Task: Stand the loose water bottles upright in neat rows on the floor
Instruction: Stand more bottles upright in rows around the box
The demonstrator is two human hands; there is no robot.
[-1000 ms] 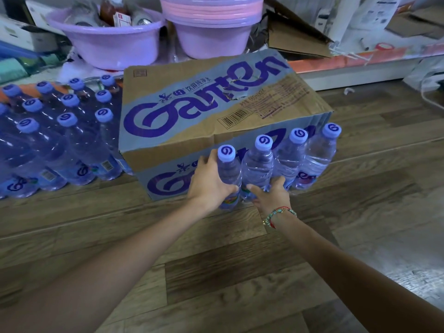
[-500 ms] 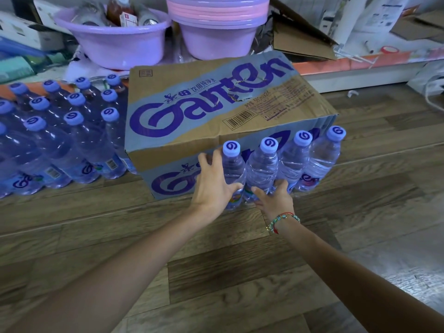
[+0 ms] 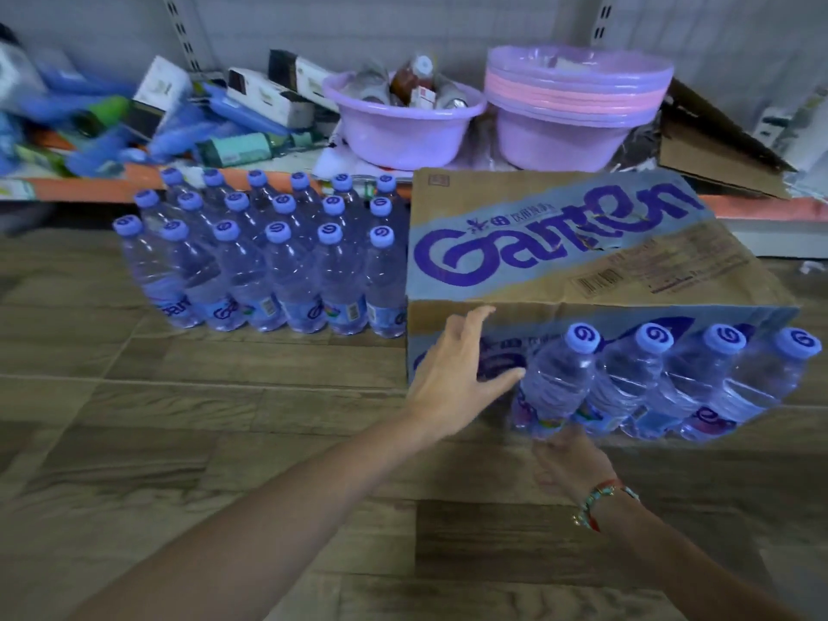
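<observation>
Four bottles are standing in a short row w/ the cardboard carton (image 3: 582,257) at their backs, prob. as a straight edge. Left hand (image 3: 457,369) is hovering spread wide, fingers straight, thumb tip touching the leftmost bottle (image 3: 555,383), steadying it. Right hand (image 3: 569,459) is sitting below that bottle's base; can't tell its grip. Bigger block of upright bottles (image 3: 269,271) is standing left of the carton.

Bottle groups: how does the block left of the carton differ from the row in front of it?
The left block stands several rows deep, apart from both hands; the front row is a single line of four against the carton. The left hand and right hand touch the front row's end bottle. All share purple caps, clear bodies and upright pose.
</observation>
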